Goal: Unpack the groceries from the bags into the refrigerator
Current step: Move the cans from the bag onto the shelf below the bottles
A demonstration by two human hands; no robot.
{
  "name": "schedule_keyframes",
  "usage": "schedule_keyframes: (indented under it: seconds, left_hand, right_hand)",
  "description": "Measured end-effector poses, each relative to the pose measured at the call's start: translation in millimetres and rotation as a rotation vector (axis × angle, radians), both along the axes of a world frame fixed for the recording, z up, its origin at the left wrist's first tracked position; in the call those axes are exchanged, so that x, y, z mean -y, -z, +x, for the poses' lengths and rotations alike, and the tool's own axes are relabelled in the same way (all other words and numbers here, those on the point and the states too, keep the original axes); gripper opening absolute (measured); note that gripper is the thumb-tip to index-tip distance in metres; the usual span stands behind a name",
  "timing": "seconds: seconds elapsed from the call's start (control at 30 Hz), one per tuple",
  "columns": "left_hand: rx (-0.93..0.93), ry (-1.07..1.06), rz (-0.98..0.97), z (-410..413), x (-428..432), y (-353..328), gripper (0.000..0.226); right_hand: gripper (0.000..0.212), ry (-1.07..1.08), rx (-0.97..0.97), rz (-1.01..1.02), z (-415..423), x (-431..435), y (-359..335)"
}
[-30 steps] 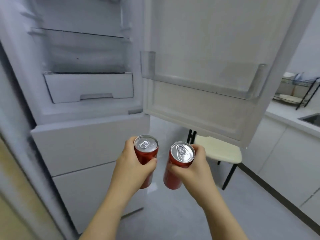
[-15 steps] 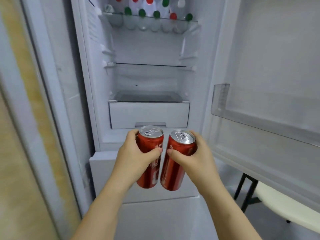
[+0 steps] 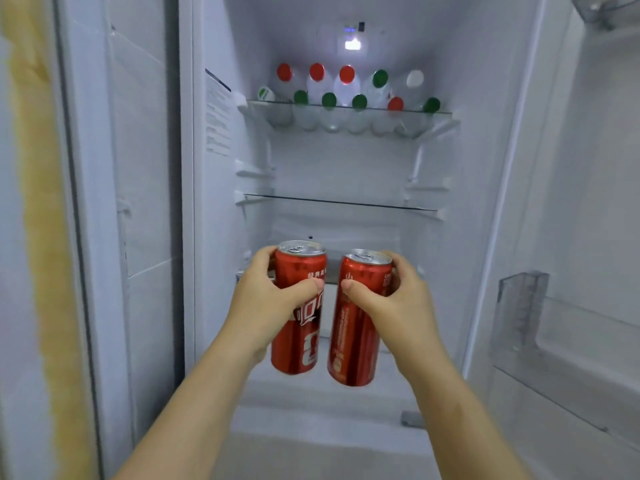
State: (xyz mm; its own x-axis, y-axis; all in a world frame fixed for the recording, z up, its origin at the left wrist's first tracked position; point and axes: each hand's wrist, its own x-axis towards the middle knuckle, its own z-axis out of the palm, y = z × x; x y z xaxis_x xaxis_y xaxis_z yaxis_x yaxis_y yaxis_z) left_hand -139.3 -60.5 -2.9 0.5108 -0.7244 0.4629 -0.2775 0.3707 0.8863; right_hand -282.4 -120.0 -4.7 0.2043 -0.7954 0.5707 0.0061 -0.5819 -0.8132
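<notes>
I stand in front of the open refrigerator (image 3: pixel 346 168). My left hand (image 3: pixel 266 301) grips a tall red soda can (image 3: pixel 298 337), held upright. Beside it, a small gap apart, my right hand (image 3: pixel 398 306) grips a second red can (image 3: pixel 356 341), tilted slightly. Both cans hang in front of the lower compartment, below the middle glass shelf (image 3: pixel 339 202). Several water bottles (image 3: pixel 346 95) with red, green and white caps lie on the top glass shelf (image 3: pixel 446 123).
The fridge door (image 3: pixel 588 202) stands open at the right, with a clear door bin (image 3: pixel 526 323) at about hand height. A white wall panel (image 3: pixel 145 168) and a yellowish strip (image 3: pixel 41 237) are at the left. The fridge lamp (image 3: pixel 352 45) glows at the back.
My view has swung left and up from the door and floor to the fridge interior. Both hands have risen with the cans and moved closer to the compartment.
</notes>
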Motion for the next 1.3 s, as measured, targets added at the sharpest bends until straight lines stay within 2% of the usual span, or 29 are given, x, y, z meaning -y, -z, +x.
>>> schedule_keyframes:
  seconds: [0.13,0.23,0.4,0.77,1.03,1.3]
  left_hand:
    - [-0.024,-0.026,-0.072,8.9,28.9,-33.1,0.033]
    - [-0.034,-0.05,-0.14,18.2,46.1,-58.3,0.037]
    - [-0.054,-0.086,-0.201,37.8,76.6,-90.3,0.047]
    - [-0.072,-0.034,-0.309,102.3,157.1,-160.9,0.042]
    - [-0.118,0.013,-0.308,140.1,212.2,-177.0,0.044]
    - [-0.174,0.011,-0.238,154.2,248.8,-168.5,0.046]
  right_hand:
    - [0.026,-0.041,0.067,-0.074,17.9,33.0,-35.6]
    - [0.022,-0.081,0.111,-0.1,32.4,50.6,-61.5]
    - [0.023,-0.039,0.142,-0.134,62.8,79.3,-91.3]
    - [0.024,0.037,0.17,-0.209,128.0,153.7,-161.2]
    - [0.031,0.128,0.142,-0.22,161.7,207.6,-188.2]
    - [0.034,0.158,0.096,-0.17,174.1,240.8,-186.0]
